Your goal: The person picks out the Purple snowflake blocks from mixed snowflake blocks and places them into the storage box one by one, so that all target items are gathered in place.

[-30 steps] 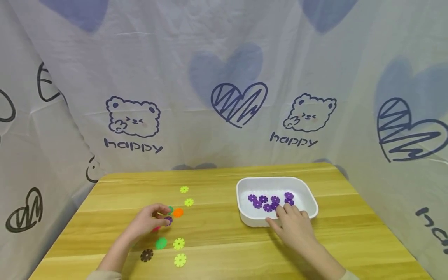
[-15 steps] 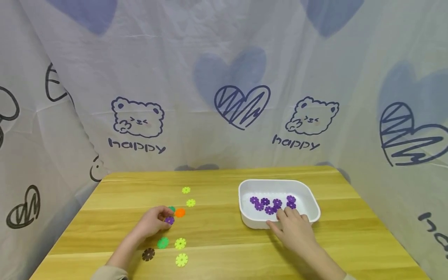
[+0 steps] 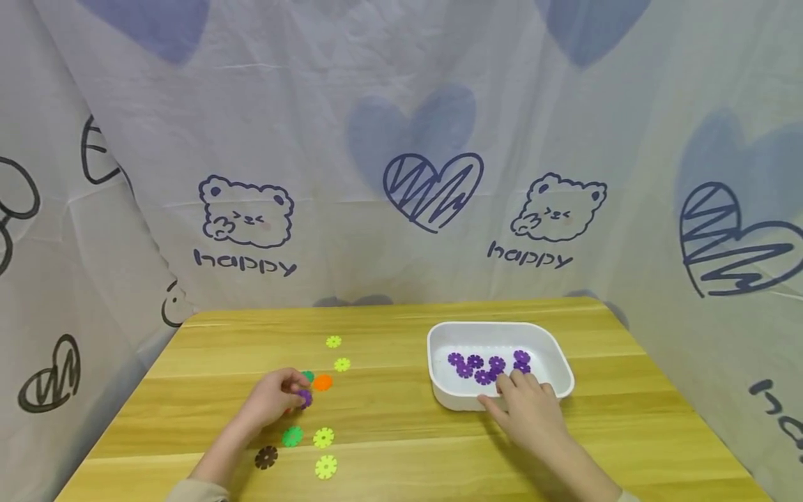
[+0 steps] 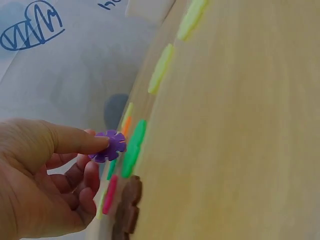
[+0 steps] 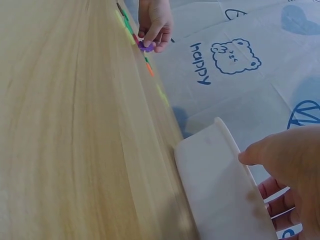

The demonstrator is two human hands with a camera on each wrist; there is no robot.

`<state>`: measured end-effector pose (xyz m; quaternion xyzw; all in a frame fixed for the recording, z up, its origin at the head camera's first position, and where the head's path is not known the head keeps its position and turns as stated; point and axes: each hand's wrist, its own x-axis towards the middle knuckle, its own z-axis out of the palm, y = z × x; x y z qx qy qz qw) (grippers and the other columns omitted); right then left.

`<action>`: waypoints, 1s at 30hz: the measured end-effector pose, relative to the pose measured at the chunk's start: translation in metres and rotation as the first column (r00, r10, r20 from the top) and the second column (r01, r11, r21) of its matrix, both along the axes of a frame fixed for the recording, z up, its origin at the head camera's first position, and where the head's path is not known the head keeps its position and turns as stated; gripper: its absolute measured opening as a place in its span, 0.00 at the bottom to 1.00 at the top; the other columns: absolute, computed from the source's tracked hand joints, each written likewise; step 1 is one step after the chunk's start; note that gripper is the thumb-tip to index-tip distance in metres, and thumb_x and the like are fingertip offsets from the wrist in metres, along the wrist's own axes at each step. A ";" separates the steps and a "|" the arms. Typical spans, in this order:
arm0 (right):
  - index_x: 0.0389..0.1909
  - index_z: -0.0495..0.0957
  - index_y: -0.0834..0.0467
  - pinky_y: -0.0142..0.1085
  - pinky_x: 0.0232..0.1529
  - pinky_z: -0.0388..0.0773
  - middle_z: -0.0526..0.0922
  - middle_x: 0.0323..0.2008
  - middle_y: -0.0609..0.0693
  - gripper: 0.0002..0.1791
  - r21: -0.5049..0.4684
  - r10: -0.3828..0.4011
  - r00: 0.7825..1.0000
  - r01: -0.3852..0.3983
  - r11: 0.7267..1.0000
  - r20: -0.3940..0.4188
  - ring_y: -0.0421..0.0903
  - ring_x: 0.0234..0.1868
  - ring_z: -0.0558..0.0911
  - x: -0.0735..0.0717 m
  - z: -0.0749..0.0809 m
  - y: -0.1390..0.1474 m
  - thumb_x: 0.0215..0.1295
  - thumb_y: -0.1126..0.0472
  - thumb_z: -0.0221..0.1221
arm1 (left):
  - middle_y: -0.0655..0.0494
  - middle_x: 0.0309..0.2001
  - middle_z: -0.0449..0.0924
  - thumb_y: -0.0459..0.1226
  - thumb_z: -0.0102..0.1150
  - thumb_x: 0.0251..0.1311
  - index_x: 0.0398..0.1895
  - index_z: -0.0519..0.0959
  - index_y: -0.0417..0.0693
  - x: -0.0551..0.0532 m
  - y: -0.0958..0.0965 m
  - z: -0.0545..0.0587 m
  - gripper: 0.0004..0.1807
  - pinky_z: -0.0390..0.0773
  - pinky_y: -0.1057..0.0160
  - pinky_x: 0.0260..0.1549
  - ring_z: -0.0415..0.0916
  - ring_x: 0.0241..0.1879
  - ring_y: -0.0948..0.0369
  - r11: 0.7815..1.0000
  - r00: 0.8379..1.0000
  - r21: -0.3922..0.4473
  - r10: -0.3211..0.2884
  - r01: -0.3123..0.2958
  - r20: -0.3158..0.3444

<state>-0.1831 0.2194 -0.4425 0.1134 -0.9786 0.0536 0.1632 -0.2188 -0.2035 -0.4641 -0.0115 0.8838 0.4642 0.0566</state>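
Observation:
My left hand [image 3: 271, 399] pinches a purple snowflake disc [image 4: 116, 144] between thumb and fingers, over the left part of the table. In the left wrist view the disc faces the camera, its notched edge sticking out past the thumb. Close by lie an orange disc [image 3: 323, 382], a teal disc [image 3: 308, 376] and a pink disc [image 4: 110, 194], the last mostly covered by the hand in the head view. My right hand [image 3: 532, 413] holds the near rim of a white plastic tub [image 3: 458, 402], thumb outside and fingers over the inside. Several purple discs [image 3: 464, 370] lie in the tub.
Nearer the front are a green disc [image 3: 292, 437], a brown disc [image 3: 266, 457] and two yellow discs [image 3: 323, 438]. Two more yellow discs [image 3: 341, 364] lie farther back. A printed curtain [image 3: 339, 272] encloses the wooden table [image 3: 401, 453] at the back and sides.
The left fingers have drawn closer around the purple disc, which has turned slightly in their grasp. The right hand stays at the tub's rim. The head view has shifted a little.

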 end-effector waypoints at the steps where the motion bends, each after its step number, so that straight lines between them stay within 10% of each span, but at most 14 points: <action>1: 0.32 0.76 0.54 0.45 0.34 0.73 0.74 0.29 0.47 0.20 -0.001 -0.003 1.000 0.003 1.000 -0.003 0.45 0.32 0.72 0.000 0.001 0.000 0.62 0.40 0.60 | 0.48 0.35 0.77 0.24 0.60 0.54 0.42 0.78 0.38 0.000 0.001 0.001 0.12 0.77 0.66 0.27 0.73 0.32 0.58 1.000 1.000 0.009 0.001 -0.002 0.005; 14: 0.30 0.75 0.53 0.46 0.35 0.74 0.72 0.28 0.46 0.19 -0.007 -0.016 1.000 0.016 1.000 -0.011 0.44 0.30 0.70 -0.001 0.003 0.005 0.61 0.40 0.61 | 0.52 0.33 0.74 0.29 0.62 0.57 0.42 0.78 0.39 0.003 0.009 0.028 0.10 0.79 0.64 0.30 0.74 0.35 0.58 0.995 0.996 0.044 -0.084 0.085 -0.021; 30: 0.27 0.74 0.52 0.44 0.34 0.72 0.70 0.26 0.45 0.18 -0.007 -0.022 0.999 0.022 1.000 -0.037 0.43 0.29 0.69 0.000 0.006 0.010 0.59 0.42 0.63 | 0.53 0.32 0.75 0.33 0.64 0.59 0.43 0.79 0.43 -0.023 0.062 0.074 0.09 0.79 0.64 0.35 0.76 0.36 0.60 0.975 0.971 0.028 -0.217 0.221 -0.096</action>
